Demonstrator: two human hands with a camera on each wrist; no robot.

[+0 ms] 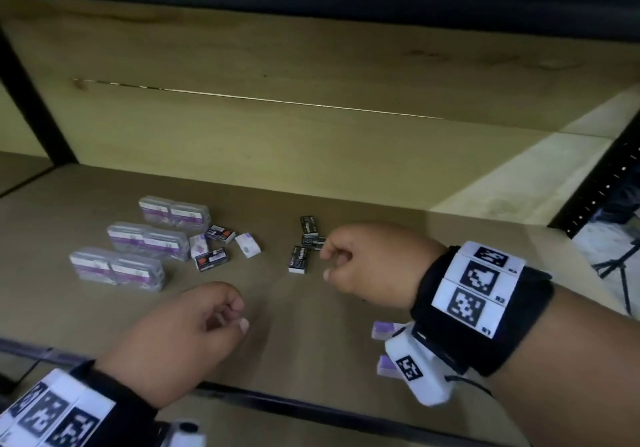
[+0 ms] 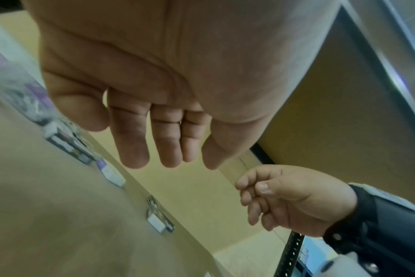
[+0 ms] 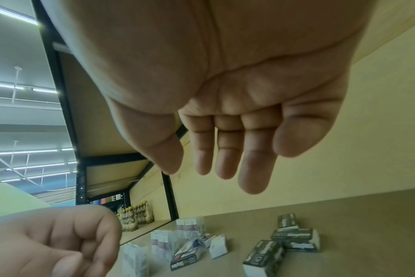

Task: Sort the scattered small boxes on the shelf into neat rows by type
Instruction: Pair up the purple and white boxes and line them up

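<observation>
Three black staples boxes (image 1: 299, 259) (image 3: 263, 256) lie in a loose cluster at mid-shelf. My right hand (image 1: 325, 263) (image 3: 213, 168) hovers just right of them, fingers relaxed and holding nothing. Left of the cluster, two black-and-orange boxes (image 1: 212, 259) and two white-and-purple boxes (image 1: 247, 245) lie scattered. Beyond those, clear packs with purple labels (image 1: 149, 239) stand in three short rows. My left hand (image 1: 239, 315) (image 2: 173, 161) hangs loosely curled and empty over the bare front of the shelf (image 1: 277, 353).
Two more purple boxes (image 1: 382, 329) lie near the front edge, partly hidden under my right wrist camera. Black uprights (image 1: 34, 100) and a perforated post (image 1: 595, 190) frame the bay. A black rail (image 1: 311, 405) runs along the front. Bottles (image 3: 135, 217) stand in the neighbouring bay.
</observation>
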